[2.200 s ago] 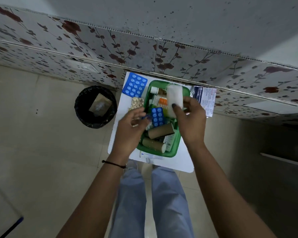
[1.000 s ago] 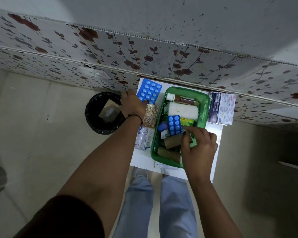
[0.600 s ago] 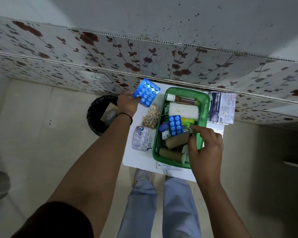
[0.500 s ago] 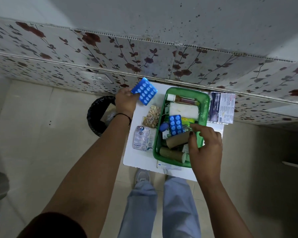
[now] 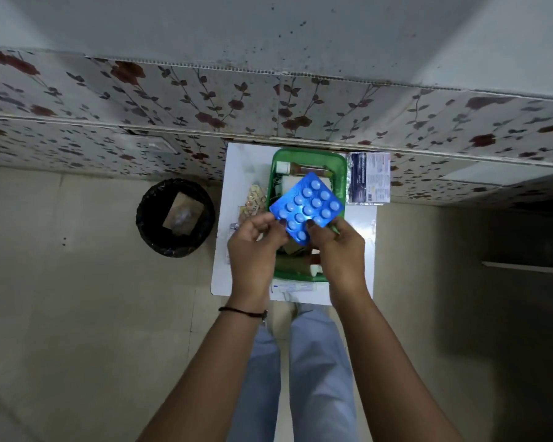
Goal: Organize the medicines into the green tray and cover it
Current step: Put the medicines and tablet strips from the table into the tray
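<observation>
So both hands are up over the green tray point(image 5: 341, 173), sharing one blue blister pack point(image 5: 307, 207). The left hand point(image 5: 253, 250) has its grip pinched on the pack's edge at about 8 o'clock, and the right hand point(image 5: 340, 250) has its grip closed on the bottom edge around 5 o'clock, thumb on top. The pack is tilted like a diamond, pill bumps facing the camera, held above the tray's middle and not touching anything inside it.

The tray sits on a small white worktop point(image 5: 363, 224) pushed against the floral-tiled wall at 12 o'clock. Inside, at the 12 o'clock end, there's a brown bottle with a white cap point(image 5: 292, 168), and toward 6 o'clock a couple of brown cardboard-looking rolls point(image 5: 292, 265) peek out between the wrists. The rest is hidden behind the pack and hands.

Still outside the tray: a strip of pale tan tablets point(image 5: 254, 199) lying just beside its 9 o'clock side, and a flat packet with printed text point(image 5: 368, 178) just off its 3 o'clock side. A thin white box point(image 5: 292, 287) lies at the worktop's 6 o'clock edge.

On the floor well off at 9 o'clock is a black bin point(image 5: 175, 217) with some paper in it.
</observation>
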